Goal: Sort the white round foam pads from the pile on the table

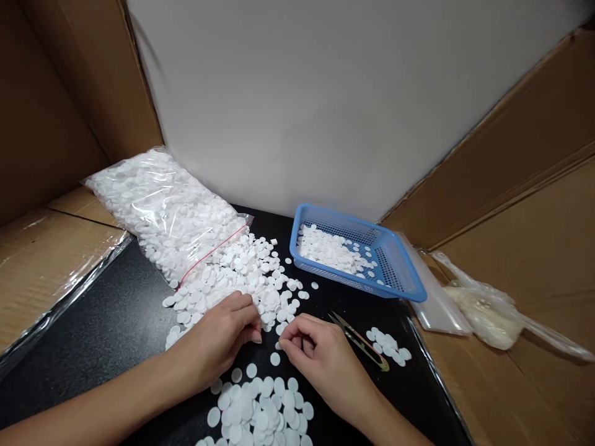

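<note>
My left hand [232, 331] is closed with its fingers curled down at the near edge of a loose heap of small white round discs [251, 272]. Whatever it may hold is hidden under the fingers. Just to the right, my right hand [320, 353] pinches thumb and forefinger together, with the pale edge of a white disc [277, 345] showing at the tips. One single disc [275, 359] lies on the black tabletop between the hands. Nearest to me spreads a second pile of discs [264, 412], below both hands.
A clear zip bag [162, 204] full of discs lies open at the left, spilling onto the table. A blue basket [357, 282] at the back holds more discs. Thread snips [360, 344] and a small disc group [390, 347] lie right, near a knotted plastic bag [488, 313] on cardboard.
</note>
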Available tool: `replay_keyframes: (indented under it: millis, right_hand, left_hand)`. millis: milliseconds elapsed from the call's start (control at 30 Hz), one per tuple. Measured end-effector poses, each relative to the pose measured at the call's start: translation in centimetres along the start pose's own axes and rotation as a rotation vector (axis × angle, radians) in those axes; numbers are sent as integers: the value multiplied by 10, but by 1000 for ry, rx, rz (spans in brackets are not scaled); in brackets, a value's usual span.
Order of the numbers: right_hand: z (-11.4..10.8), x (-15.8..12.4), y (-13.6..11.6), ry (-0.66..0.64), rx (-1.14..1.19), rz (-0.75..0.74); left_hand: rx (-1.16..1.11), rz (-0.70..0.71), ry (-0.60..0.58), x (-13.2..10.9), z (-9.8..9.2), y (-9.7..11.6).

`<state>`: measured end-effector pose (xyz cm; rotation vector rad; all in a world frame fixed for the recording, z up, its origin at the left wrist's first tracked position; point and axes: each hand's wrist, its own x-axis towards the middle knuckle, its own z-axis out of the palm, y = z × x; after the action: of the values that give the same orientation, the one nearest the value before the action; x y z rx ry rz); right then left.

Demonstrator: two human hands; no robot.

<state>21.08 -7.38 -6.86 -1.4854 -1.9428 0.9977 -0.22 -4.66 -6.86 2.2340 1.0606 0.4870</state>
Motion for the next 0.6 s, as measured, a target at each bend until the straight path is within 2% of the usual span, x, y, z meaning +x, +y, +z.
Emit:
replay_keyframes:
  millis: [200, 400, 600]
  right_hand:
    - [-5, 3, 6, -18, -57, 27]
    - [-4, 3, 13, 12, -98, -114]
    - [-2, 4, 17, 4, -174, -199]
  left_hand:
    - [138, 8, 22, 3, 5, -4]
    - [213, 49, 3, 3, 4, -2]
    - [127, 62, 56, -4, 0, -8]
